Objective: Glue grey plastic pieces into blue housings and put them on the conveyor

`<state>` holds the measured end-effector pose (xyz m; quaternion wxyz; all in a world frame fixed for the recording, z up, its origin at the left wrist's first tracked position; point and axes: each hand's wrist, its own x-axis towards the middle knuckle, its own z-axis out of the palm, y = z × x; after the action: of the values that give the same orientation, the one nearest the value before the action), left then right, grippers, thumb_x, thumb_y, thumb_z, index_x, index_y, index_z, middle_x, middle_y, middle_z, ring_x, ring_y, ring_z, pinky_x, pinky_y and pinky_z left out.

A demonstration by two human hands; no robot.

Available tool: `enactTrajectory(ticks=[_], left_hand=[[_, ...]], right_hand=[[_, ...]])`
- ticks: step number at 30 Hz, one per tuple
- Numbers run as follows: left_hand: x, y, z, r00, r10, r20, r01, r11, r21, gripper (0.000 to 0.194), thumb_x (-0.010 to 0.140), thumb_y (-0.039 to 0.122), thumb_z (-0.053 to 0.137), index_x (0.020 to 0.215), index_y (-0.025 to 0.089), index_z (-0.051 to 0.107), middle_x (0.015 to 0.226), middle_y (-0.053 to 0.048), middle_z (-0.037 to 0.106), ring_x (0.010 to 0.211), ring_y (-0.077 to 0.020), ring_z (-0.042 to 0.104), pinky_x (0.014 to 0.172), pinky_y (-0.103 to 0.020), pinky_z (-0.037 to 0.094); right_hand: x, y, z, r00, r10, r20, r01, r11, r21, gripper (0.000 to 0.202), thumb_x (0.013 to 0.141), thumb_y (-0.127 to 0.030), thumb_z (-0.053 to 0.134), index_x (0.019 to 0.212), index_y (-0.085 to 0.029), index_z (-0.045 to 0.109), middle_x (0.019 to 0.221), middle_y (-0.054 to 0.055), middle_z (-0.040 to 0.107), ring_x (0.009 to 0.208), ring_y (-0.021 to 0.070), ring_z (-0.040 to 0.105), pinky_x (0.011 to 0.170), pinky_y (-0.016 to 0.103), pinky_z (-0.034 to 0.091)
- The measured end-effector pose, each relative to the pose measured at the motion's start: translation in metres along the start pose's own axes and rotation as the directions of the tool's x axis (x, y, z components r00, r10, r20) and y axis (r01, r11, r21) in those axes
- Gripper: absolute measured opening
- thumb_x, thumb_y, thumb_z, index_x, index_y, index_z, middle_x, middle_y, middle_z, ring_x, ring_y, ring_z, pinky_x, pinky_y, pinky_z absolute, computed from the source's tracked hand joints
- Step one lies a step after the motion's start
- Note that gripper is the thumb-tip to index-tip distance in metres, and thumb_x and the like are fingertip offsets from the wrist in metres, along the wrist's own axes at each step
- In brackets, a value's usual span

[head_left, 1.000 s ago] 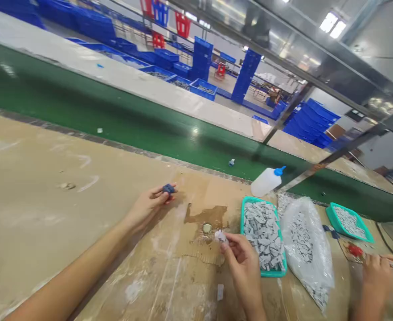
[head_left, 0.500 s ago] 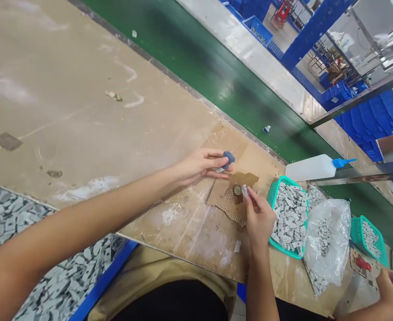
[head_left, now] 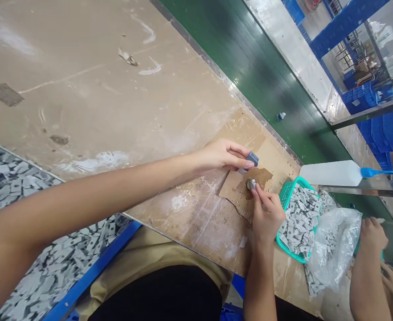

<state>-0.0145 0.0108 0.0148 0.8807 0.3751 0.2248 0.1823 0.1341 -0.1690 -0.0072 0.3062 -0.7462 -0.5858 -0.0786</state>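
Two bare hands work over a torn sheet of cardboard (head_left: 235, 185) on a worn, stained tan desk (head_left: 92, 102). The left hand (head_left: 230, 157) reaches in from the left, pinching a small blue-grey block (head_left: 252, 158) between thumb and fingers; a paler bit shows just under the block. The right hand (head_left: 269, 214), coming up from below, grips a small pale grey piece (head_left: 253, 183) in its fingertips, at a small round dish (head_left: 249, 184) on the cardboard's dark wet patch (head_left: 264, 174); whether piece and dish touch is hard to tell. Just right of that hand, a teal plastic basket (head_left: 284, 196) is full of flat grey pieces (head_left: 300, 218), and a clear plastic bag (head_left: 335, 263) of similar pieces lies against its right side. Beyond the basket is a white bottle (head_left: 332, 173) with a blue nozzle. A green belt (head_left: 259, 71) runs behind the desk, carrying a small blue-and-white part (head_left: 280, 116). At lower left, a blue-edged bin (head_left: 92, 274) holds many more grey pieces. Another person's hands (head_left: 373, 234) are at the far right, past the bag.
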Motion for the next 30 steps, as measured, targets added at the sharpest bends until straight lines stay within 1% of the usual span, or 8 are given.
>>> enactTrajectory(ticks=[3, 7, 12, 16, 22, 26, 28, 30], left_hand=[[-0.002, 0.001, 0.000, 1.000, -0.009, 0.007, 0.009, 0.999, 0.039, 0.014, 0.070, 0.012, 0.080, 0.084, 0.011, 0.076, 0.083, -0.006, 0.075, 0.074, -0.0122, 0.066, 0.075, -0.027, 0.050], [-0.004, -0.002, -0.001, 1.000, 0.025, 0.011, -0.026, 0.999, 0.045, 0.016, 0.069, 0.012, 0.080, 0.084, 0.012, 0.076, 0.084, -0.005, 0.074, 0.079, -0.0128, 0.067, 0.080, -0.027, 0.050], [0.000, -0.011, -0.002, 0.998, 0.062, 0.009, -0.063, 0.992, 0.110, 0.019, 0.067, 0.014, 0.082, 0.085, 0.013, 0.077, 0.086, -0.005, 0.076, 0.082, -0.0145, 0.069, 0.089, -0.031, 0.052], [0.001, -0.017, -0.002, 0.996, 0.087, 0.012, -0.088, 0.977, 0.194, 0.021, 0.067, 0.015, 0.083, 0.086, 0.014, 0.076, 0.087, -0.006, 0.077, 0.084, -0.0166, 0.071, 0.092, -0.033, 0.054], [-0.001, -0.015, 0.003, 0.990, 0.130, -0.053, -0.111, 0.954, 0.278, 0.017, 0.067, 0.015, 0.082, 0.083, 0.014, 0.076, 0.086, -0.005, 0.078, 0.084, -0.0179, 0.073, 0.089, -0.032, 0.056], [-0.003, -0.014, 0.005, 0.992, 0.083, -0.095, -0.053, 0.958, 0.282, 0.018, 0.064, 0.015, 0.084, 0.081, 0.014, 0.076, 0.080, -0.005, 0.077, 0.078, -0.0176, 0.072, 0.086, -0.031, 0.057], [-0.004, -0.013, 0.006, 0.993, 0.063, -0.098, -0.032, 0.955, 0.296, 0.019, 0.063, 0.015, 0.085, 0.080, 0.014, 0.076, 0.079, -0.005, 0.077, 0.077, -0.0176, 0.072, 0.085, -0.031, 0.057], [-0.005, -0.013, 0.007, 0.997, 0.057, -0.061, -0.035, 0.952, 0.304, 0.019, 0.062, 0.014, 0.085, 0.079, 0.014, 0.077, 0.080, -0.005, 0.078, 0.078, -0.0180, 0.073, 0.085, -0.032, 0.057]], right_hand=[[0.000, 0.000, 0.001, 1.000, -0.022, 0.001, 0.022, 1.000, -0.014, 0.021, 0.095, -0.024, 0.061, 0.110, -0.020, 0.075, 0.077, 0.002, 0.067, 0.070, 0.0129, 0.060, 0.067, 0.026, 0.049], [0.000, -0.002, 0.000, 1.000, -0.031, 0.003, 0.032, 0.999, -0.030, 0.021, 0.095, -0.024, 0.062, 0.111, -0.021, 0.075, 0.075, 0.002, 0.066, 0.069, 0.0126, 0.059, 0.066, 0.026, 0.049], [0.002, -0.010, -0.006, 0.992, 0.064, -0.112, -0.058, 0.997, 0.057, 0.021, 0.095, -0.024, 0.063, 0.111, -0.022, 0.075, 0.080, 0.003, 0.068, 0.071, 0.0125, 0.062, 0.067, 0.027, 0.052], [0.004, -0.011, -0.008, 0.989, 0.061, -0.138, -0.048, 0.994, 0.093, 0.023, 0.095, -0.022, 0.062, 0.114, -0.025, 0.074, 0.088, 0.004, 0.070, 0.080, 0.0137, 0.066, 0.072, 0.029, 0.055], [0.004, -0.006, -0.006, 0.988, 0.016, -0.151, -0.008, 0.999, 0.051, 0.029, 0.094, -0.017, 0.061, 0.119, -0.029, 0.072, 0.089, 0.004, 0.069, 0.081, 0.0143, 0.065, 0.073, 0.030, 0.056], [0.003, -0.007, -0.005, 0.991, 0.024, -0.133, -0.014, 0.997, 0.075, 0.030, 0.094, -0.015, 0.061, 0.119, -0.029, 0.072, 0.090, 0.005, 0.069, 0.082, 0.0141, 0.065, 0.074, 0.029, 0.055], [0.003, -0.009, -0.006, 0.990, 0.068, -0.122, -0.052, 0.990, 0.128, 0.028, 0.093, -0.016, 0.062, 0.117, -0.027, 0.073, 0.091, 0.005, 0.069, 0.082, 0.0139, 0.066, 0.075, 0.029, 0.055], [0.003, -0.013, -0.008, 0.979, 0.159, -0.125, -0.131, 0.969, 0.209, 0.025, 0.093, -0.018, 0.063, 0.114, -0.026, 0.074, 0.091, 0.004, 0.069, 0.082, 0.0141, 0.066, 0.074, 0.029, 0.055]])
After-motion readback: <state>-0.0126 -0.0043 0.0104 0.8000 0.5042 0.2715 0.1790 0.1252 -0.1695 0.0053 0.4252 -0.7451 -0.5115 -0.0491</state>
